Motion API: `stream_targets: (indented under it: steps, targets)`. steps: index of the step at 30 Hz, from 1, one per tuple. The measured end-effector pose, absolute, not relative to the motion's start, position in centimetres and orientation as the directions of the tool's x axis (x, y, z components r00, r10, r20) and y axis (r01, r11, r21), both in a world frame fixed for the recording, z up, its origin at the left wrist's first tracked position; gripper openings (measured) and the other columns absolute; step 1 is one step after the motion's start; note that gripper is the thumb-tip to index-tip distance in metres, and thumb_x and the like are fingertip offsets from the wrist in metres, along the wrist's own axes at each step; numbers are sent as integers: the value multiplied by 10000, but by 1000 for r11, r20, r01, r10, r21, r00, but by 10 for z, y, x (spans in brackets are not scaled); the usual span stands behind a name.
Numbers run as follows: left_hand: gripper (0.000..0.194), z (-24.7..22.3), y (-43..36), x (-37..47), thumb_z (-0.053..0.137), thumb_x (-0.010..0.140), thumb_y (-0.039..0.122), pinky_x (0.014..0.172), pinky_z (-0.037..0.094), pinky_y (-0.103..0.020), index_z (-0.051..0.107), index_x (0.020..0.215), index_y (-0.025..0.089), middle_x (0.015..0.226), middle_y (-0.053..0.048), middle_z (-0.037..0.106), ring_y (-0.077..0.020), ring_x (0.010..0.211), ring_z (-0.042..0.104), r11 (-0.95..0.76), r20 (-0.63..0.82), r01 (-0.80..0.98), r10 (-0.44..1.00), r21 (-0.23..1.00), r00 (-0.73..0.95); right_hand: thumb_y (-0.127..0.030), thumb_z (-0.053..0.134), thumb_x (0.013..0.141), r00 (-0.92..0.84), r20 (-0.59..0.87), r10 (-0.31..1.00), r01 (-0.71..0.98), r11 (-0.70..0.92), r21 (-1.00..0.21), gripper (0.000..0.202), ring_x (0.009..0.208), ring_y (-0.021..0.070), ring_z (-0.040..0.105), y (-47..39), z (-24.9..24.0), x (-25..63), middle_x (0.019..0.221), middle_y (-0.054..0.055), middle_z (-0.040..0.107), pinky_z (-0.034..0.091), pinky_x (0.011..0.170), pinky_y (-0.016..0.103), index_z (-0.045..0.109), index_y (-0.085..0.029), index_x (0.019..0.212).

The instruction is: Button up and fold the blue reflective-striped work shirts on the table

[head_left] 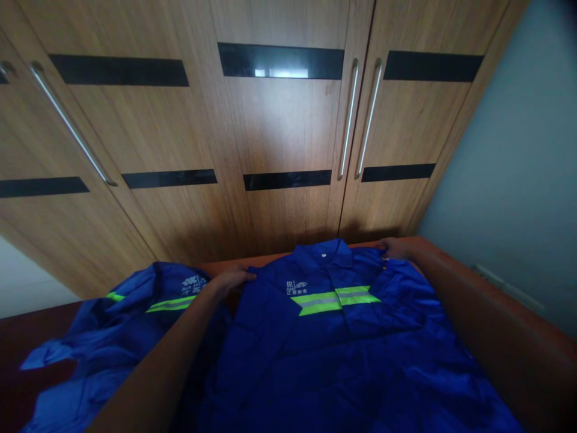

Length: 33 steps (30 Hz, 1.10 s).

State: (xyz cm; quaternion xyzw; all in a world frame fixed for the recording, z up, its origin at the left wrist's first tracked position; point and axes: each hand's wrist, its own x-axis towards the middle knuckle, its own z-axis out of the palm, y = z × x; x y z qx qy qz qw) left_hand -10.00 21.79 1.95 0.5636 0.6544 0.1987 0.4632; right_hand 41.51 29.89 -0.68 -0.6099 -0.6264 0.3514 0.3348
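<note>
A blue work jacket (pixel 342 349) lies spread with its front up and its collar toward the wardrobe. Across its chest runs a yellow-green and grey reflective band, with a white logo above it. My left hand (pixel 234 278) pinches the jacket at the shoulder on the left. At the opposite shoulder, my right hand (pixel 393 248) grips the cloth, its fingers closed over the edge. A second blue work jacket (pixel 121 337), with the same band and logo, lies rumpled to the left, partly hidden behind my left forearm.
A wooden wardrobe (pixel 288 120) with black strips and long metal handles stands right behind the jackets. Under them is a reddish-brown surface (pixel 417 243). A pale wall (pixel 509 180) rises on the right.
</note>
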Motion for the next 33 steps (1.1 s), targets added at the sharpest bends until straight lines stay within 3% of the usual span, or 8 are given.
stream_targets:
  steps: [3, 8, 18, 21, 24, 28, 31, 33]
  targets:
    - [158, 23, 225, -99, 638, 628, 255, 650, 512, -296, 646, 754, 160, 728, -37, 716, -202, 698, 656, 253, -320, 478, 945, 841, 63, -77, 689, 466, -75, -41, 996, 679, 21, -734, 149, 667, 234, 664, 303, -3, 421, 521, -12, 654, 517, 753, 328, 683, -182, 571]
    - [161, 39, 246, -96, 683, 568, 235, 609, 500, -278, 621, 695, 158, 622, -5, 667, -174, 606, 625, 127, -142, 392, 990, 911, 10, -167, 676, 545, -33, 66, 997, 770, 67, -634, 166, 783, 220, 671, 302, 11, 429, 692, -23, 721, 511, 789, 292, 730, -223, 692]
    - [367, 103, 197, -85, 734, 627, 398, 741, 527, -319, 643, 891, 160, 774, -26, 710, -207, 791, 663, -198, 188, 305, 980, 932, 64, -480, 645, 703, 21, 298, 954, 675, 207, -708, 374, 889, 259, 668, 232, 63, 437, 956, 49, 734, 523, 840, 364, 715, -195, 935]
    - [273, 109, 140, -89, 665, 721, 376, 760, 522, -307, 647, 910, 180, 827, -19, 714, -201, 821, 663, -285, 254, 415, 959, 864, 129, -535, 682, 690, 40, 385, 922, 595, 288, -751, 361, 927, 270, 659, 173, 62, 450, 1002, 44, 722, 516, 882, 391, 716, -242, 897]
    - [157, 97, 79, -96, 562, 801, 287, 758, 519, -300, 654, 893, 199, 886, -20, 709, -195, 828, 657, -315, 213, 600, 948, 735, 237, -560, 665, 712, 19, 384, 923, 606, 295, -738, 338, 921, 280, 664, 116, 41, 470, 976, 51, 726, 530, 868, 408, 717, -262, 864]
    - [318, 52, 21, -106, 459, 659, 34, 868, 499, -305, 642, 833, 227, 985, -7, 701, -186, 963, 640, -430, 156, 695, 893, 576, 423, -500, 633, 759, -156, 312, 937, 724, 323, -609, 277, 940, 277, 666, 57, -6, 493, 982, 67, 723, 532, 868, 400, 726, -264, 871]
    - [365, 18, -1, -112, 431, 609, -5, 873, 512, -309, 635, 794, 234, 999, -9, 712, -183, 978, 645, -524, 181, 723, 846, 450, 501, -367, 577, 806, -253, 297, 921, 795, 372, -479, 183, 981, 259, 656, 30, -37, 497, 1025, 71, 707, 529, 874, 387, 722, -263, 845]
    - [398, 6, -8, -114, 453, 660, 8, 909, 508, -323, 662, 892, 256, 1063, -14, 709, -188, 1016, 643, -579, 232, 736, 815, 351, 531, -301, 553, 811, -279, 313, 908, 830, 392, -397, 186, 1013, 250, 645, 19, -50, 494, 1064, 67, 693, 525, 888, 390, 720, -269, 884]
